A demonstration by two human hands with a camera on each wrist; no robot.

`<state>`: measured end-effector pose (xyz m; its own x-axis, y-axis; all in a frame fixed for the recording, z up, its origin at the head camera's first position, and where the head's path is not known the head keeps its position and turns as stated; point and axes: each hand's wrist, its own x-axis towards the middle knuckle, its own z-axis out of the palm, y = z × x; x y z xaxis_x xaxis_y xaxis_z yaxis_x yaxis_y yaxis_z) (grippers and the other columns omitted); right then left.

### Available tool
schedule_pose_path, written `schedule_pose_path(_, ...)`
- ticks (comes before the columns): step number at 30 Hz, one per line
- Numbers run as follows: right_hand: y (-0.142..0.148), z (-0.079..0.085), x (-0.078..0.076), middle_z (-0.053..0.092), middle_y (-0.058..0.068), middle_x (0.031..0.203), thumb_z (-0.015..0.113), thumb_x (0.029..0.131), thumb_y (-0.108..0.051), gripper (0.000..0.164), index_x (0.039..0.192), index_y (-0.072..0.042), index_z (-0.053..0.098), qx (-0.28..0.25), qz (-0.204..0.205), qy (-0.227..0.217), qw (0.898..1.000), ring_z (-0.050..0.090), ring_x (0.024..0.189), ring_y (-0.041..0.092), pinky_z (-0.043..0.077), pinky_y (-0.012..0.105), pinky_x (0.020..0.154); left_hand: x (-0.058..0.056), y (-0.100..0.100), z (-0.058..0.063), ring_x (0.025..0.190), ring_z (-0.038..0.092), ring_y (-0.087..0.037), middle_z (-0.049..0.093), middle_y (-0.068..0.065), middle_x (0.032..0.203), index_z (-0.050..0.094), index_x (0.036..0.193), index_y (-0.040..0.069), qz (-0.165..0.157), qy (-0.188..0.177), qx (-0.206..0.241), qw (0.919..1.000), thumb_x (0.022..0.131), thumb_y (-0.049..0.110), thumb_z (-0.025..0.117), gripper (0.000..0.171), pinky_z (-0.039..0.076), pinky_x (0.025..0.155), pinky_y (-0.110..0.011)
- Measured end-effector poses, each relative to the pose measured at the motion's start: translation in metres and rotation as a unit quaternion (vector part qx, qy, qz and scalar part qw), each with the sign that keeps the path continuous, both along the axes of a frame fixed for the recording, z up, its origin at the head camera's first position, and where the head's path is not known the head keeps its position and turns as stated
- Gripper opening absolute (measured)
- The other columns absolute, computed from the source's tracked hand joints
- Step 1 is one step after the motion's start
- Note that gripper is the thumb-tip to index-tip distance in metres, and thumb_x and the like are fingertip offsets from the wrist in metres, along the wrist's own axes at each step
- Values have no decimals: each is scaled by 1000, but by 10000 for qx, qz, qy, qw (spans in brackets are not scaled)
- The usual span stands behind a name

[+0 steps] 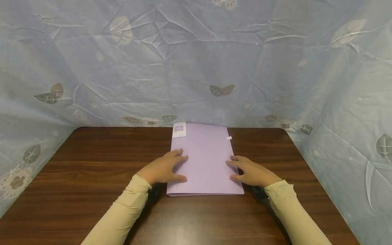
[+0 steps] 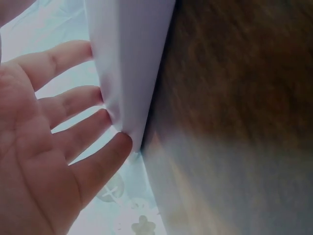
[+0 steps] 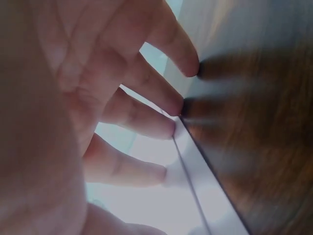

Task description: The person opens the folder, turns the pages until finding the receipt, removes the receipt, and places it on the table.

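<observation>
A closed light purple file folder point(image 1: 205, 160) lies flat on the wooden table, its white label point(image 1: 179, 129) at the far left corner and a small white tab point(image 1: 228, 138) on the right edge. On its left side rests my left hand point(image 1: 166, 166), fingers spread over the cover. The left wrist view shows those fingertips against the folder's spine point(image 2: 129, 63). My right hand point(image 1: 252, 170) touches the opposite edge with fingers apart. In the right wrist view, some of its fingertips meet the folder's edge point(image 3: 195, 171) while others reach the table beside it.
The dark brown wooden table point(image 1: 101, 163) extends to both sides of the folder. Behind it and along the sides hangs a pale blue cloth point(image 1: 196, 68) with leaf and flower prints, close to the table's far edge.
</observation>
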<state>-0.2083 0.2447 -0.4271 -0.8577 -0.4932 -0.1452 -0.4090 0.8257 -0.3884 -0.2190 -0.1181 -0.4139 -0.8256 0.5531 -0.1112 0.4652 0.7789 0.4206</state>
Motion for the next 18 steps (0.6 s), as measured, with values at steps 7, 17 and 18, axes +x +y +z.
schedule_pose_path(7, 0, 2, -1, 56, 17, 142, 78, 91, -41, 53, 136, -13, 69, -93, 152, 41, 9998, 54, 131, 36, 46, 58, 108, 6, 2, 6, 154, 30, -35, 36, -16, 165, 56, 150, 15, -65, -87, -199, 9997, 80, 48, 87, 83, 27, 123, -50)
schedule_pose_path(17, 0, 10, 1, 61, -4, 104, 80, 89, -39, 32, 115, -19, 80, -136, 465, 128, 9987, 58, 95, 13, 54, 38, 86, 24, 14, 21, 128, 50, -34, 55, -9, 132, 62, 129, 10, -250, 39, -662, 9975, 70, 40, 96, 75, 51, 100, -49)
schedule_pose_path(18, -1, 10, 2, 62, -3, 106, 80, 90, -38, 33, 116, -19, 80, -122, 465, 171, 9987, 59, 97, 14, 54, 39, 87, 25, 15, 22, 127, 51, -35, 55, -9, 131, 62, 129, 10, -238, 52, -677, 9974, 69, 40, 96, 75, 52, 99, -49)
